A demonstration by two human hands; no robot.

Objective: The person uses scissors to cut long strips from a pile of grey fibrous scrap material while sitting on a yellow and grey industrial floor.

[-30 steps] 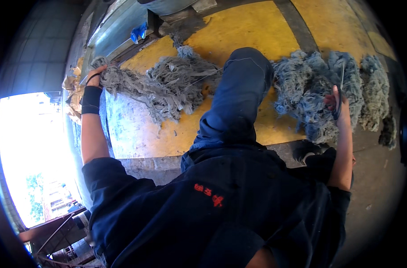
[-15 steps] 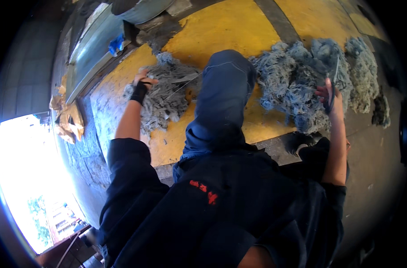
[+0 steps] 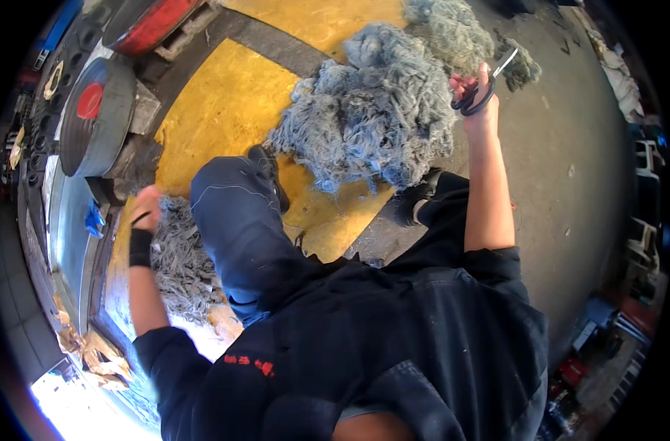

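In my right hand (image 3: 476, 94) is a pair of scissors (image 3: 473, 101) with dark handles, its metal blades pointing up and away to the right. This hand is beside the right edge of a large heap of grey-blue fibre waste (image 3: 375, 110). A second clump of fibre (image 3: 453, 33) lies just beyond it. My left hand (image 3: 147, 209), with a black band round the wrist, is blurred by motion at the upper left edge of a smaller grey fibre pile (image 3: 179, 261). Its fingers are too smeared to read.
Yellow sheeting (image 3: 217, 103) lies under the heaps. My bent knee (image 3: 228, 191) stands between the two piles. At left are a grey metal drum (image 3: 107, 121) with a red centre, a metal panel (image 3: 74, 220) with a blue scrap, and crumpled brown paper (image 3: 103, 360). Grey floor (image 3: 556, 169) stretches to the right.
The view has swung to the right. My left hand, earlier resting on the smaller pile, is now at its edge and moving. My right hand with the scissors has come to the large heap's right side.
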